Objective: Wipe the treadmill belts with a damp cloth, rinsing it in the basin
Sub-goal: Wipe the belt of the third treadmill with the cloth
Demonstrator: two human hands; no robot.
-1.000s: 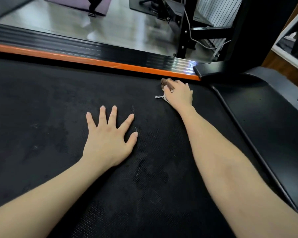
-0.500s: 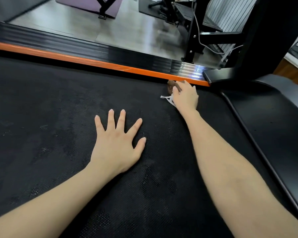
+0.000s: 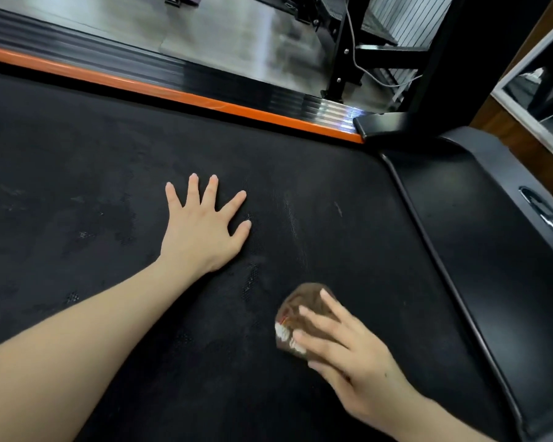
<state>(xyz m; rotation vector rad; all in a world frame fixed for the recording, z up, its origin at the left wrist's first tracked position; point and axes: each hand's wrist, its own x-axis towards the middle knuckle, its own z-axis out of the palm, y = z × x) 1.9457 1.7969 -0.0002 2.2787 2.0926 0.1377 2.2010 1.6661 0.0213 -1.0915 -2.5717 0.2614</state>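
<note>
You are mid-wipe: your right hand point(image 3: 348, 355), fingers nearly straight, is pressing the cloth point(image 3: 300, 309) onto the belt point(image 3: 77, 186); your left hand point(image 3: 201, 231) is bracing flat, splayed, empty. Next, I'd judge, you're needing firm pressure across an unwiped strip.

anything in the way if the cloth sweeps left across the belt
Yes: the left hand lies flat on the belt, left of and beyond the cloth under the right hand, its forearm crossing the near belt.
</note>
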